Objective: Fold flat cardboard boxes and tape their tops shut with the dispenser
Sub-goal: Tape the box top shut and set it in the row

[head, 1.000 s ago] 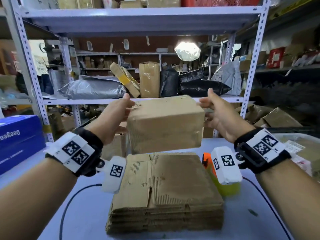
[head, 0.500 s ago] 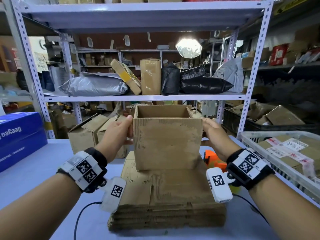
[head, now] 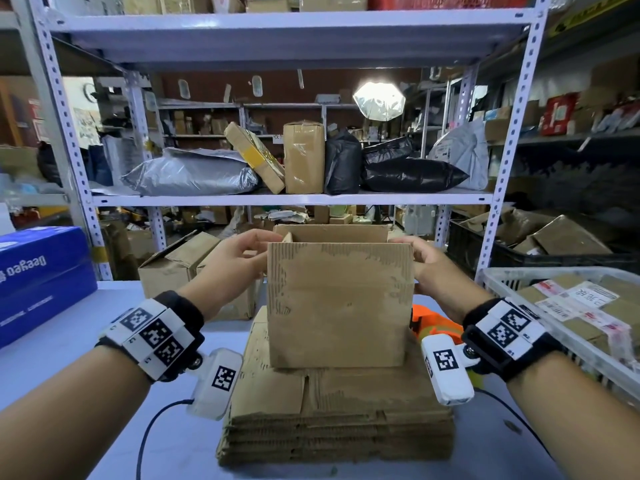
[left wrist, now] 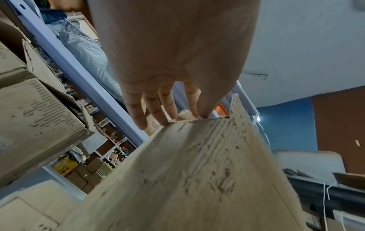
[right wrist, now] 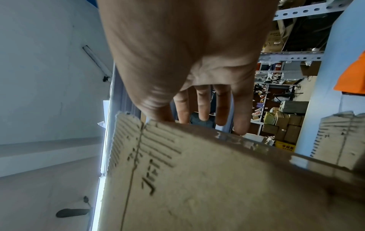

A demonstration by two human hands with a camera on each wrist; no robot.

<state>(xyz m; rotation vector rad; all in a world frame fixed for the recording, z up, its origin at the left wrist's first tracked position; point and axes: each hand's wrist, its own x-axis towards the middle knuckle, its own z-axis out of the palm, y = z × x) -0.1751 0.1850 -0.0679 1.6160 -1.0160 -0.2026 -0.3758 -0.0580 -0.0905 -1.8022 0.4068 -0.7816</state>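
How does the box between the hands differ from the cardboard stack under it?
The box is erected and upright with an open top; the stack lies flat. The box is one piece; the stack is several layers. The left hand and right hand touch the box's upper side edges; neither touches the stack, which lies on the table. Both are worn brown corrugated cardboard.

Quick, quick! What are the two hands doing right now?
Left hand: open, straight fingers touching the box at its top left edge.
Right hand: open, straight fingers touching the box's top right edge.
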